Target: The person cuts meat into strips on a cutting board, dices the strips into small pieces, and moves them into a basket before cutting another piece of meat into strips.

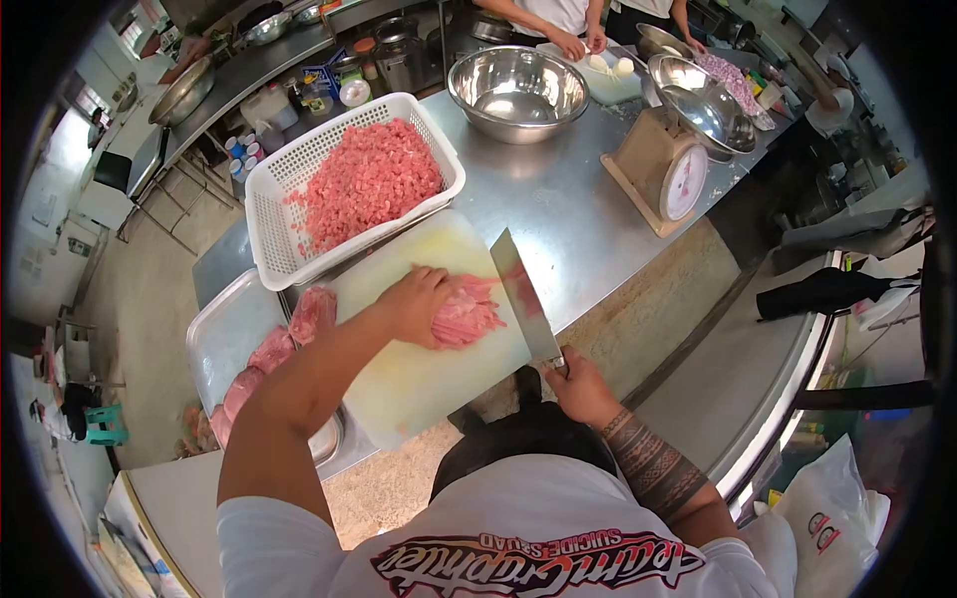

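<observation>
On the pale cutting board (pixel 399 389) lies a bunch of pink meat strips (pixel 467 313). My left hand (pixel 417 304) presses on the left side of the strips, its fingers bent and close together. My right hand (pixel 581 389) is wrapped round the handle of a cleaver (pixel 528 299), whose wide blade stands at the board's right edge, just right of the strips. Behind the board, a white perforated basket (pixel 274 239) holds a heap of diced meat (pixel 374 179). Larger meat pieces (pixel 271 349) lie on a metal tray (pixel 224 314) at the left.
A steel bowl (pixel 518 95) stands on the metal table (pixel 558 239) behind the board. At the right back is a weighing scale (pixel 658 169) with a steel pan (pixel 703 105). Across the table, other people's hands (pixel 583 45) work at another board.
</observation>
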The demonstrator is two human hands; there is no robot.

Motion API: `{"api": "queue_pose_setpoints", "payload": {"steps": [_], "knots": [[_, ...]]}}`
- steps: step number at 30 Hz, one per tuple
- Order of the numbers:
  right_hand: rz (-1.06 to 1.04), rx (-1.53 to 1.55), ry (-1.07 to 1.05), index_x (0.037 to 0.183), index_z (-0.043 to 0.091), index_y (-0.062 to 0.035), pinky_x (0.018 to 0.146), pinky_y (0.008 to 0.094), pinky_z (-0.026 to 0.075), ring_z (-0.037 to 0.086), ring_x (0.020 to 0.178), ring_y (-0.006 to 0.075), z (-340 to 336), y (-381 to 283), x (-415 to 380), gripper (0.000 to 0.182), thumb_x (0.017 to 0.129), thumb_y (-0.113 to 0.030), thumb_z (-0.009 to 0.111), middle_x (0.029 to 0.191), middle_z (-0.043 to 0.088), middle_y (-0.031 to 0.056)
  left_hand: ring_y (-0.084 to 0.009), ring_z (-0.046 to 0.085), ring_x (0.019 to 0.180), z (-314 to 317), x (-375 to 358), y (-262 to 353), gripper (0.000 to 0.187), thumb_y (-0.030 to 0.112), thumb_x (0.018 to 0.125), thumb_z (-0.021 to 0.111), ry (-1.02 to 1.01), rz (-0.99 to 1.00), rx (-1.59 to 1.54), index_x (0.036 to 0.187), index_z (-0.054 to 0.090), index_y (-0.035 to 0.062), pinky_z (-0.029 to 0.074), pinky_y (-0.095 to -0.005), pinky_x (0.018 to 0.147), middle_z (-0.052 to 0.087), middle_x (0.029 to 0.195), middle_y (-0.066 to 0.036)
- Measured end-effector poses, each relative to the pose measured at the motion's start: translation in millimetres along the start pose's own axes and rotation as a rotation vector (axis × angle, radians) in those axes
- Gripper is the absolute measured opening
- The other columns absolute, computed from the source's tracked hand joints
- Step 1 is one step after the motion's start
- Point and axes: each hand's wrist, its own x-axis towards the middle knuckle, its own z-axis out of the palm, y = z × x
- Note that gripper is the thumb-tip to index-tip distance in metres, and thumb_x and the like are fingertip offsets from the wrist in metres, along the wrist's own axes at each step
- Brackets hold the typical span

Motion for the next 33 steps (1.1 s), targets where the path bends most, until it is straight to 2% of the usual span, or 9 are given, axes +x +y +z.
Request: {"api": "queue_pose_setpoints", "payload": {"steps": [3, 9, 14, 18, 21, 24, 27, 30, 33], "knots": [[0.000, -0.030, -0.038, 0.123, 0.061, 0.0051, 0.074, 0.0487, 0.054, 0.071, 0.080, 0.0401, -4, -3, -1, 0.039, 0.100, -0.025, 0.070, 0.082, 0.070, 0.0225, -0.0413, 0.053, 0.133, 4, -18, 31, 0.122, 0.054, 0.059, 0.096, 0.041, -0.206, 0.032, 0.156, 0.042, 0.0029, 0.038, -0.0544, 0.119, 0.055, 0.140, -0.023], [-0.077, -0.044, -0.119, 0.132, 0.058, 0.0061, 0.077, 0.0520, 0.056, 0.072, 0.086, 0.0439, -11, -5, 10, 0.046, 0.100, -0.025, 0.068, 0.087, 0.072, 0.0255, -0.0415, 0.057, 0.126, 37, -48, 97, 0.125, 0.053, 0.061, 0.096, 0.303, -0.915, -0.052, 0.159, 0.037, 0.0032, 0.042, -0.0545, 0.113, 0.059, 0.131, -0.022], [-0.212, -0.203, -0.116, 0.134, 0.057, 0.0064, 0.081, 0.0554, 0.056, 0.071, 0.091, 0.0484, -5, 14, 43, 0.048, 0.100, -0.025, 0.068, 0.092, 0.074, 0.0266, -0.0474, 0.049, 0.139, 65, -49, 117, 0.133, 0.055, 0.065, 0.096, 0.628, -0.990, -0.153, 0.164, 0.027, -0.0001, 0.034, -0.0643, 0.117, 0.050, 0.150, -0.026], [-0.230, -0.291, -0.254, 0.122, 0.059, 0.0053, 0.080, 0.0543, 0.056, 0.072, 0.090, 0.0472, -22, -19, 64, 0.039, 0.100, -0.025, 0.069, 0.092, 0.074, 0.0250, -0.0503, 0.029, 0.157, 55, -65, 121, 0.143, 0.062, 0.065, 0.095, 0.534, -1.109, -0.181, 0.166, 0.020, -0.0036, 0.018, -0.0711, 0.126, 0.029, 0.170, -0.030], [-0.278, -0.359, -0.316, 0.112, 0.058, 0.0039, 0.079, 0.0530, 0.057, 0.072, 0.088, 0.0456, -35, -39, 78, 0.033, 0.100, -0.024, 0.069, 0.092, 0.074, 0.0237, -0.0501, 0.019, 0.161, 43, -72, 129, 0.147, 0.069, 0.062, 0.094, 0.442, -1.235, -0.192, 0.165, 0.022, -0.0069, 0.011, -0.0682, 0.129, 0.020, 0.174, -0.032], [-0.322, -0.363, -0.336, 0.110, 0.058, 0.0025, 0.079, 0.0523, 0.057, 0.072, 0.088, 0.0440, -35, -43, 92, 0.030, 0.100, -0.024, 0.068, 0.091, 0.074, 0.0220, -0.0507, 0.020, 0.161, 51, -77, 131, 0.132, 0.067, 0.072, 0.089, 0.538, -1.274, -0.263, 0.163, 0.029, -0.0068, 0.014, -0.0648, 0.130, 0.022, 0.172, -0.034], [-0.334, -0.325, -0.381, 0.111, 0.058, 0.0027, 0.079, 0.0526, 0.057, 0.073, 0.088, 0.0441, -28, -49, 97, 0.030, 0.100, -0.023, 0.068, 0.090, 0.073, 0.0225, -0.0512, 0.023, 0.160, 105, -87, 114, 0.112, 0.061, 0.085, 0.083, 0.958, -1.125, -0.424, 0.160, 0.036, -0.0064, 0.016, -0.0619, 0.130, 0.028, 0.169, -0.036], [-0.386, -0.282, -0.472, 0.113, 0.058, 0.0028, 0.079, 0.0529, 0.056, 0.073, 0.088, 0.0443, -14, -48, 99, 0.030, 0.100, -0.022, 0.068, 0.089, 0.073, 0.0226, -0.0514, 0.029, 0.158, 113, -80, 106, 0.096, 0.053, 0.093, 0.079, 1.085, -1.085, -0.430, 0.157, 0.041, -0.0061, 0.022, -0.0602, 0.129, 0.033, 0.166, -0.038], [-0.419, -0.351, -0.450, 0.115, 0.058, 0.0029, 0.078, 0.0531, 0.056, 0.073, 0.088, 0.0446, -11, -56, 94, 0.031, 0.100, -0.022, 0.068, 0.088, 0.073, 0.0221, -0.0526, 0.033, 0.155, 109, -71, 90, 0.092, 0.050, 0.092, 0.080, 1.020, -1.079, -0.354, 0.156, 0.044, -0.0058, 0.028, -0.0574, 0.128, 0.038, 0.164, -0.035]]}}
